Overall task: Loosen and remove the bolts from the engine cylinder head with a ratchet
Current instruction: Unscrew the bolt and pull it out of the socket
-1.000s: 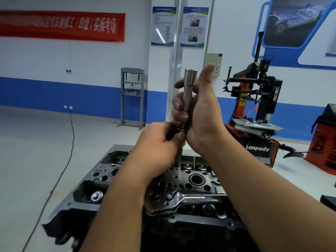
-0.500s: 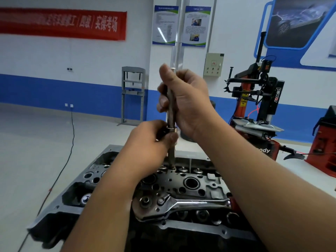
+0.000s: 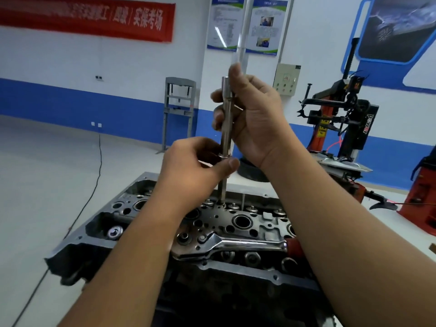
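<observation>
The grey engine cylinder head (image 3: pixel 264 223) lies low in the middle of the head view. A long steel socket extension (image 3: pixel 226 128) stands upright over a bolt hole at the head's far edge, with a bolt shank (image 3: pixel 222 192) hanging below it. My right hand (image 3: pixel 250 119) grips the upper part of the extension. My left hand (image 3: pixel 195 168) pinches the joint where a washer ring sits, between thumb and fingers. The chrome ratchet (image 3: pixel 226 246) with its red handle lies flat across the head, under my right forearm, held by neither hand.
A red and black tyre changer (image 3: pixel 339 128) stands at the right, another red machine (image 3: pixel 422 199) at the far right. A grey metal press frame (image 3: pixel 179 109) stands by the blue-striped wall. A black cable (image 3: pixel 94 185) runs over the floor at the left.
My right hand has slid down the extension, so its top end shows again above the fingers. The view has shifted a little; both hands stay on the tool.
</observation>
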A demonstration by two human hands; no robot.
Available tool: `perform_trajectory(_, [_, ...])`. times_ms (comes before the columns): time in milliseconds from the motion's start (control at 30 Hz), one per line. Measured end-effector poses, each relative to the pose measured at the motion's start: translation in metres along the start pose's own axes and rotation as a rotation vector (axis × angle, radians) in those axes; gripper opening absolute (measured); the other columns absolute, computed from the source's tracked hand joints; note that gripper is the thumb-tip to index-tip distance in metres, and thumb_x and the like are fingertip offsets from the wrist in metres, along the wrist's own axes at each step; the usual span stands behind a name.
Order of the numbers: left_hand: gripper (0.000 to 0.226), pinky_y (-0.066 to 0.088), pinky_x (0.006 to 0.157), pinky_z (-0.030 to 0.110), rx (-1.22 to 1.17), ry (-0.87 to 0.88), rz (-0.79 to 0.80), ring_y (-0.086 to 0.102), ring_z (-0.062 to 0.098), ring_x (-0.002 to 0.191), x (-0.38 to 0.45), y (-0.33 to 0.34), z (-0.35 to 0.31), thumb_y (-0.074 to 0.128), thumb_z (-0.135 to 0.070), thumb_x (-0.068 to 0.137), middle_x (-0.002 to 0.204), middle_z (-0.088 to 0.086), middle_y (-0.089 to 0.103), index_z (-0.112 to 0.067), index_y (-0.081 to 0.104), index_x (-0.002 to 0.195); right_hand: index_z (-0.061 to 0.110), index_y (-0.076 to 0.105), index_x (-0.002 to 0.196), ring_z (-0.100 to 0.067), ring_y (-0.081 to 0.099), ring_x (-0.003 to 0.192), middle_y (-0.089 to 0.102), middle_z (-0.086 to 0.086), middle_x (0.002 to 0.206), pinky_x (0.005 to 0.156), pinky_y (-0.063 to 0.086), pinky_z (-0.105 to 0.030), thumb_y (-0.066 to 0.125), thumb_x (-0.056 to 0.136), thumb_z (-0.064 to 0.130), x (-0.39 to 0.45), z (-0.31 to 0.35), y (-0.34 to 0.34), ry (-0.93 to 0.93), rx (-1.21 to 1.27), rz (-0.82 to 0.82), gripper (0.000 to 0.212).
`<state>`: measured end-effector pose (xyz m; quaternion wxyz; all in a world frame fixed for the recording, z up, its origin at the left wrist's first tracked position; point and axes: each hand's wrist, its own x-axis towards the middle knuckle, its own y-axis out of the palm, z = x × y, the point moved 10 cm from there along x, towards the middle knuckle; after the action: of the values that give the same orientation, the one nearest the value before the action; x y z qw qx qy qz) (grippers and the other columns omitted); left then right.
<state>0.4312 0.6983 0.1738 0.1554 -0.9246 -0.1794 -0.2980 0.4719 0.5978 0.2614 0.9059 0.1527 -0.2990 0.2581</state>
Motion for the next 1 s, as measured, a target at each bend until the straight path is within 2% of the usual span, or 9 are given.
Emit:
perform_trajectory(67, [0.002,0.057,0.07,0.031,-0.067,-0.023,0.112,0.074,0.005,0.08,0.001,0.013,0.0,0.072,-0.03,0.097,0.088,-0.011,0.077,-0.031,0.073,0.099,0.007,0.057,0.097,-0.024,0.059,0.057,0.071,-0.01,0.081,0.06,0.053,-0.037,0.063,0.102,0.027,0.0,-0.001,0.002,0.003,0.02,0.026,0.021])
perform_trajectory(167, [0.018,0.061,0.078,0.041,-0.134,-0.047,0.174,0.075,0.011,0.086,0.001,0.02,0.003,0.056,-0.021,0.107,0.094,-0.006,0.077,-0.03,0.071,0.102,0.004,0.059,0.102,-0.022,0.057,0.057,0.07,-0.008,0.08,0.059,0.05,-0.036,0.053,0.106,0.031,0.001,-0.006,0.004,0.038,0.035,0.04,0.028])
perform_trajectory(267, [0.017,0.064,0.069,0.04,-0.046,0.0,0.092,0.075,0.014,0.077,0.003,0.011,0.001,0.064,-0.019,0.102,0.086,-0.005,0.077,-0.03,0.07,0.091,0.002,0.062,0.105,-0.024,0.056,0.056,0.069,-0.009,0.078,0.058,0.049,-0.035,0.049,0.108,0.035,0.002,-0.009,0.004,0.069,0.065,0.033,0.035])
perform_trajectory(367, [0.014,0.056,0.059,0.024,-0.006,0.012,0.03,0.074,0.007,0.07,0.003,0.004,0.002,0.082,-0.034,0.088,0.079,-0.014,0.075,-0.032,0.069,0.093,0.007,0.062,0.101,-0.024,0.058,0.056,0.066,-0.005,0.079,0.059,0.052,-0.038,0.065,0.1,0.032,0.002,-0.004,-0.002,0.003,0.031,-0.001,0.025])
perform_trajectory(500, [0.004,0.056,0.06,0.019,-0.068,0.019,0.031,0.075,0.007,0.074,0.003,0.005,0.0,0.076,-0.036,0.093,0.084,-0.012,0.077,-0.035,0.073,0.091,0.008,0.067,0.098,-0.021,0.064,0.065,0.067,-0.003,0.08,0.059,0.054,-0.036,0.072,0.095,0.024,0.003,-0.001,-0.01,-0.027,-0.043,-0.056,0.017])
perform_trajectory(600, [0.027,0.064,0.076,0.036,-0.2,-0.018,0.083,0.076,0.015,0.086,0.004,0.012,0.001,0.062,-0.023,0.104,0.092,-0.006,0.078,-0.043,0.076,0.091,0.0,0.067,0.11,-0.02,0.064,0.067,0.07,-0.006,0.084,0.059,0.053,-0.037,0.06,0.103,0.027,0.003,-0.003,-0.007,0.015,-0.025,-0.035,0.028])
perform_trajectory(667, [0.025,0.063,0.081,0.044,-0.185,-0.019,0.068,0.076,0.016,0.087,0.004,0.011,0.001,0.063,-0.019,0.103,0.092,-0.008,0.078,-0.039,0.075,0.094,0.0,0.066,0.116,-0.023,0.063,0.066,0.072,-0.008,0.085,0.061,0.051,-0.038,0.053,0.107,0.026,0.002,-0.004,-0.002,0.035,0.02,0.005,0.03])
perform_trajectory(800, [0.012,0.058,0.064,0.029,-0.184,-0.003,0.014,0.075,0.011,0.079,0.006,0.004,0.004,0.079,-0.024,0.091,0.09,-0.01,0.077,-0.034,0.075,0.097,0.005,0.065,0.106,-0.021,0.059,0.059,0.068,-0.005,0.079,0.059,0.053,-0.037,0.066,0.1,0.025,0.001,-0.003,0.0,0.017,0.042,0.027,0.021])
perform_trajectory(1000, [0.018,0.058,0.073,0.031,-0.187,-0.002,0.064,0.075,0.01,0.084,0.004,0.011,0.0,0.064,-0.023,0.103,0.092,-0.01,0.079,-0.037,0.074,0.098,0.004,0.07,0.106,-0.02,0.062,0.064,0.069,-0.004,0.081,0.059,0.052,-0.035,0.063,0.101,0.028,0.002,-0.005,-0.004,0.046,0.015,0.021,0.025])
